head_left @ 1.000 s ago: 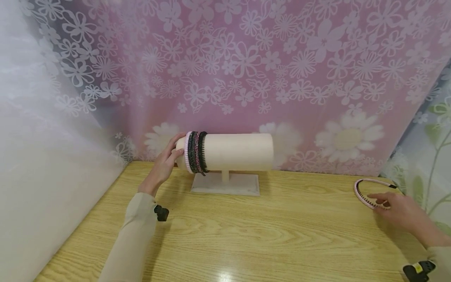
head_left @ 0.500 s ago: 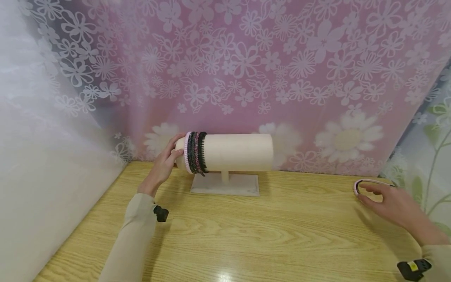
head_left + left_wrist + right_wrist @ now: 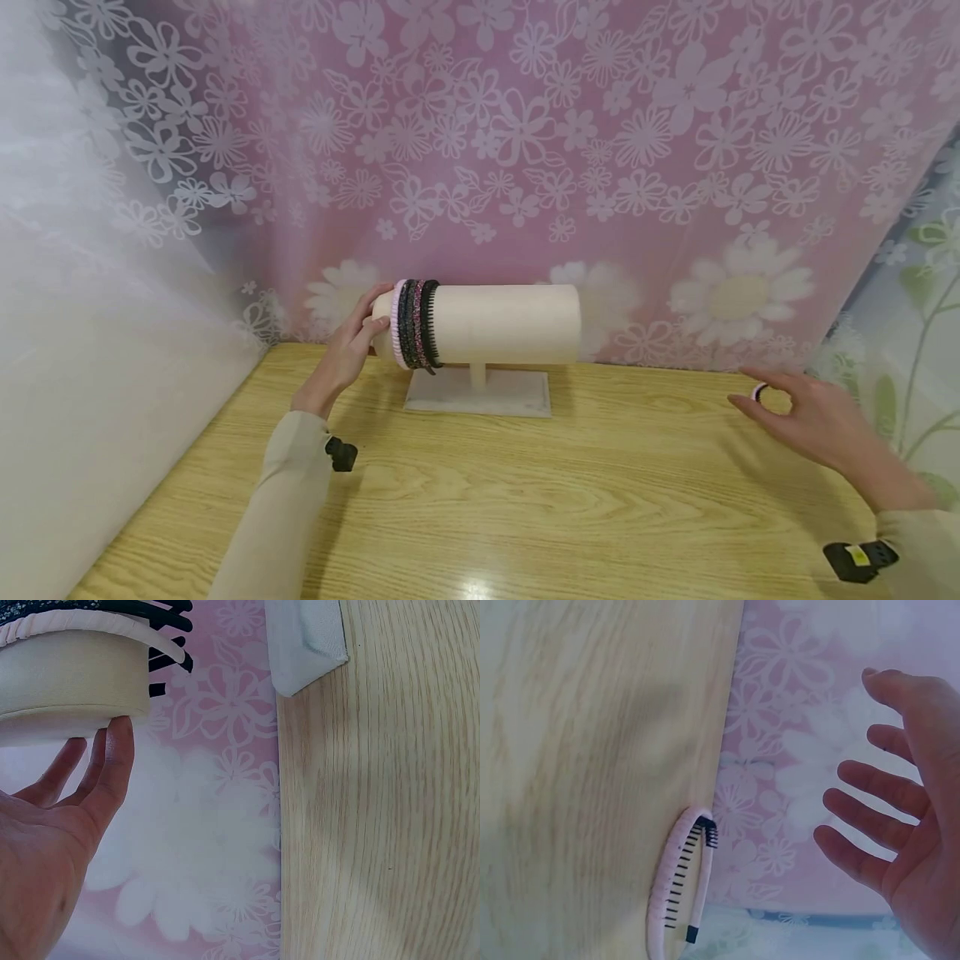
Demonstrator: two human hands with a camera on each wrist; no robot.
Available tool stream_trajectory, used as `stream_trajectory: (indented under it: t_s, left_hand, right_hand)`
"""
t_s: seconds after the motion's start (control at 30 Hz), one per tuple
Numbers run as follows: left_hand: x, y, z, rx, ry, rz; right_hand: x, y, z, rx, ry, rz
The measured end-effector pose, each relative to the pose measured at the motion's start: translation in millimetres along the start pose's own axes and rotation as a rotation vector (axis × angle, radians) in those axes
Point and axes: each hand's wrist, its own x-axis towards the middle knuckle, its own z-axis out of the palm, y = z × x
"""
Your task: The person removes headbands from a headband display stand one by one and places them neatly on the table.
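One left hand (image 3: pixel 339 357) gripping a cream roll (image 3: pixel 506 323), headbands (image 3: pixel 414 325) over it, right hand (image 3: pixel 817 421) spread, pink headband (image 3: pixel 660 885) nearby on surface (image 3: pixel 525 500)

Right hand (image 3: pixel 813 421): shifted toward ten o'clock in the head view since a second ago, thumb and fingers wider apart, now covering more of the pink headband (image 3: pixel 662 877).

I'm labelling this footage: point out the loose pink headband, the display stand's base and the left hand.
Loose pink headband (image 3: pixel 661 886): right wrist view, toothed side.
Display stand's base (image 3: pixel 491 398): head view, flat top.
Left hand (image 3: pixel 342 356): head view, near the thumb's base.
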Motion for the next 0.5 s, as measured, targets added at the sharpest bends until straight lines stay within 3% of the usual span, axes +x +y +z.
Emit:
stream_trajectory:
  t_s: [0.27, 0.5]
  left_hand:
    - [0.2, 1.2, 0.9, 0.01, 0.007, -0.006]
    - [0.6, 1.1, 0.3, -0.007, 0.003, -0.006]
  right_hand:
    - [13, -23, -7.8, -0.006, -0.024, -0.002]
    - [26, -45, -7.5, 0.022, 0.06, -0.086]
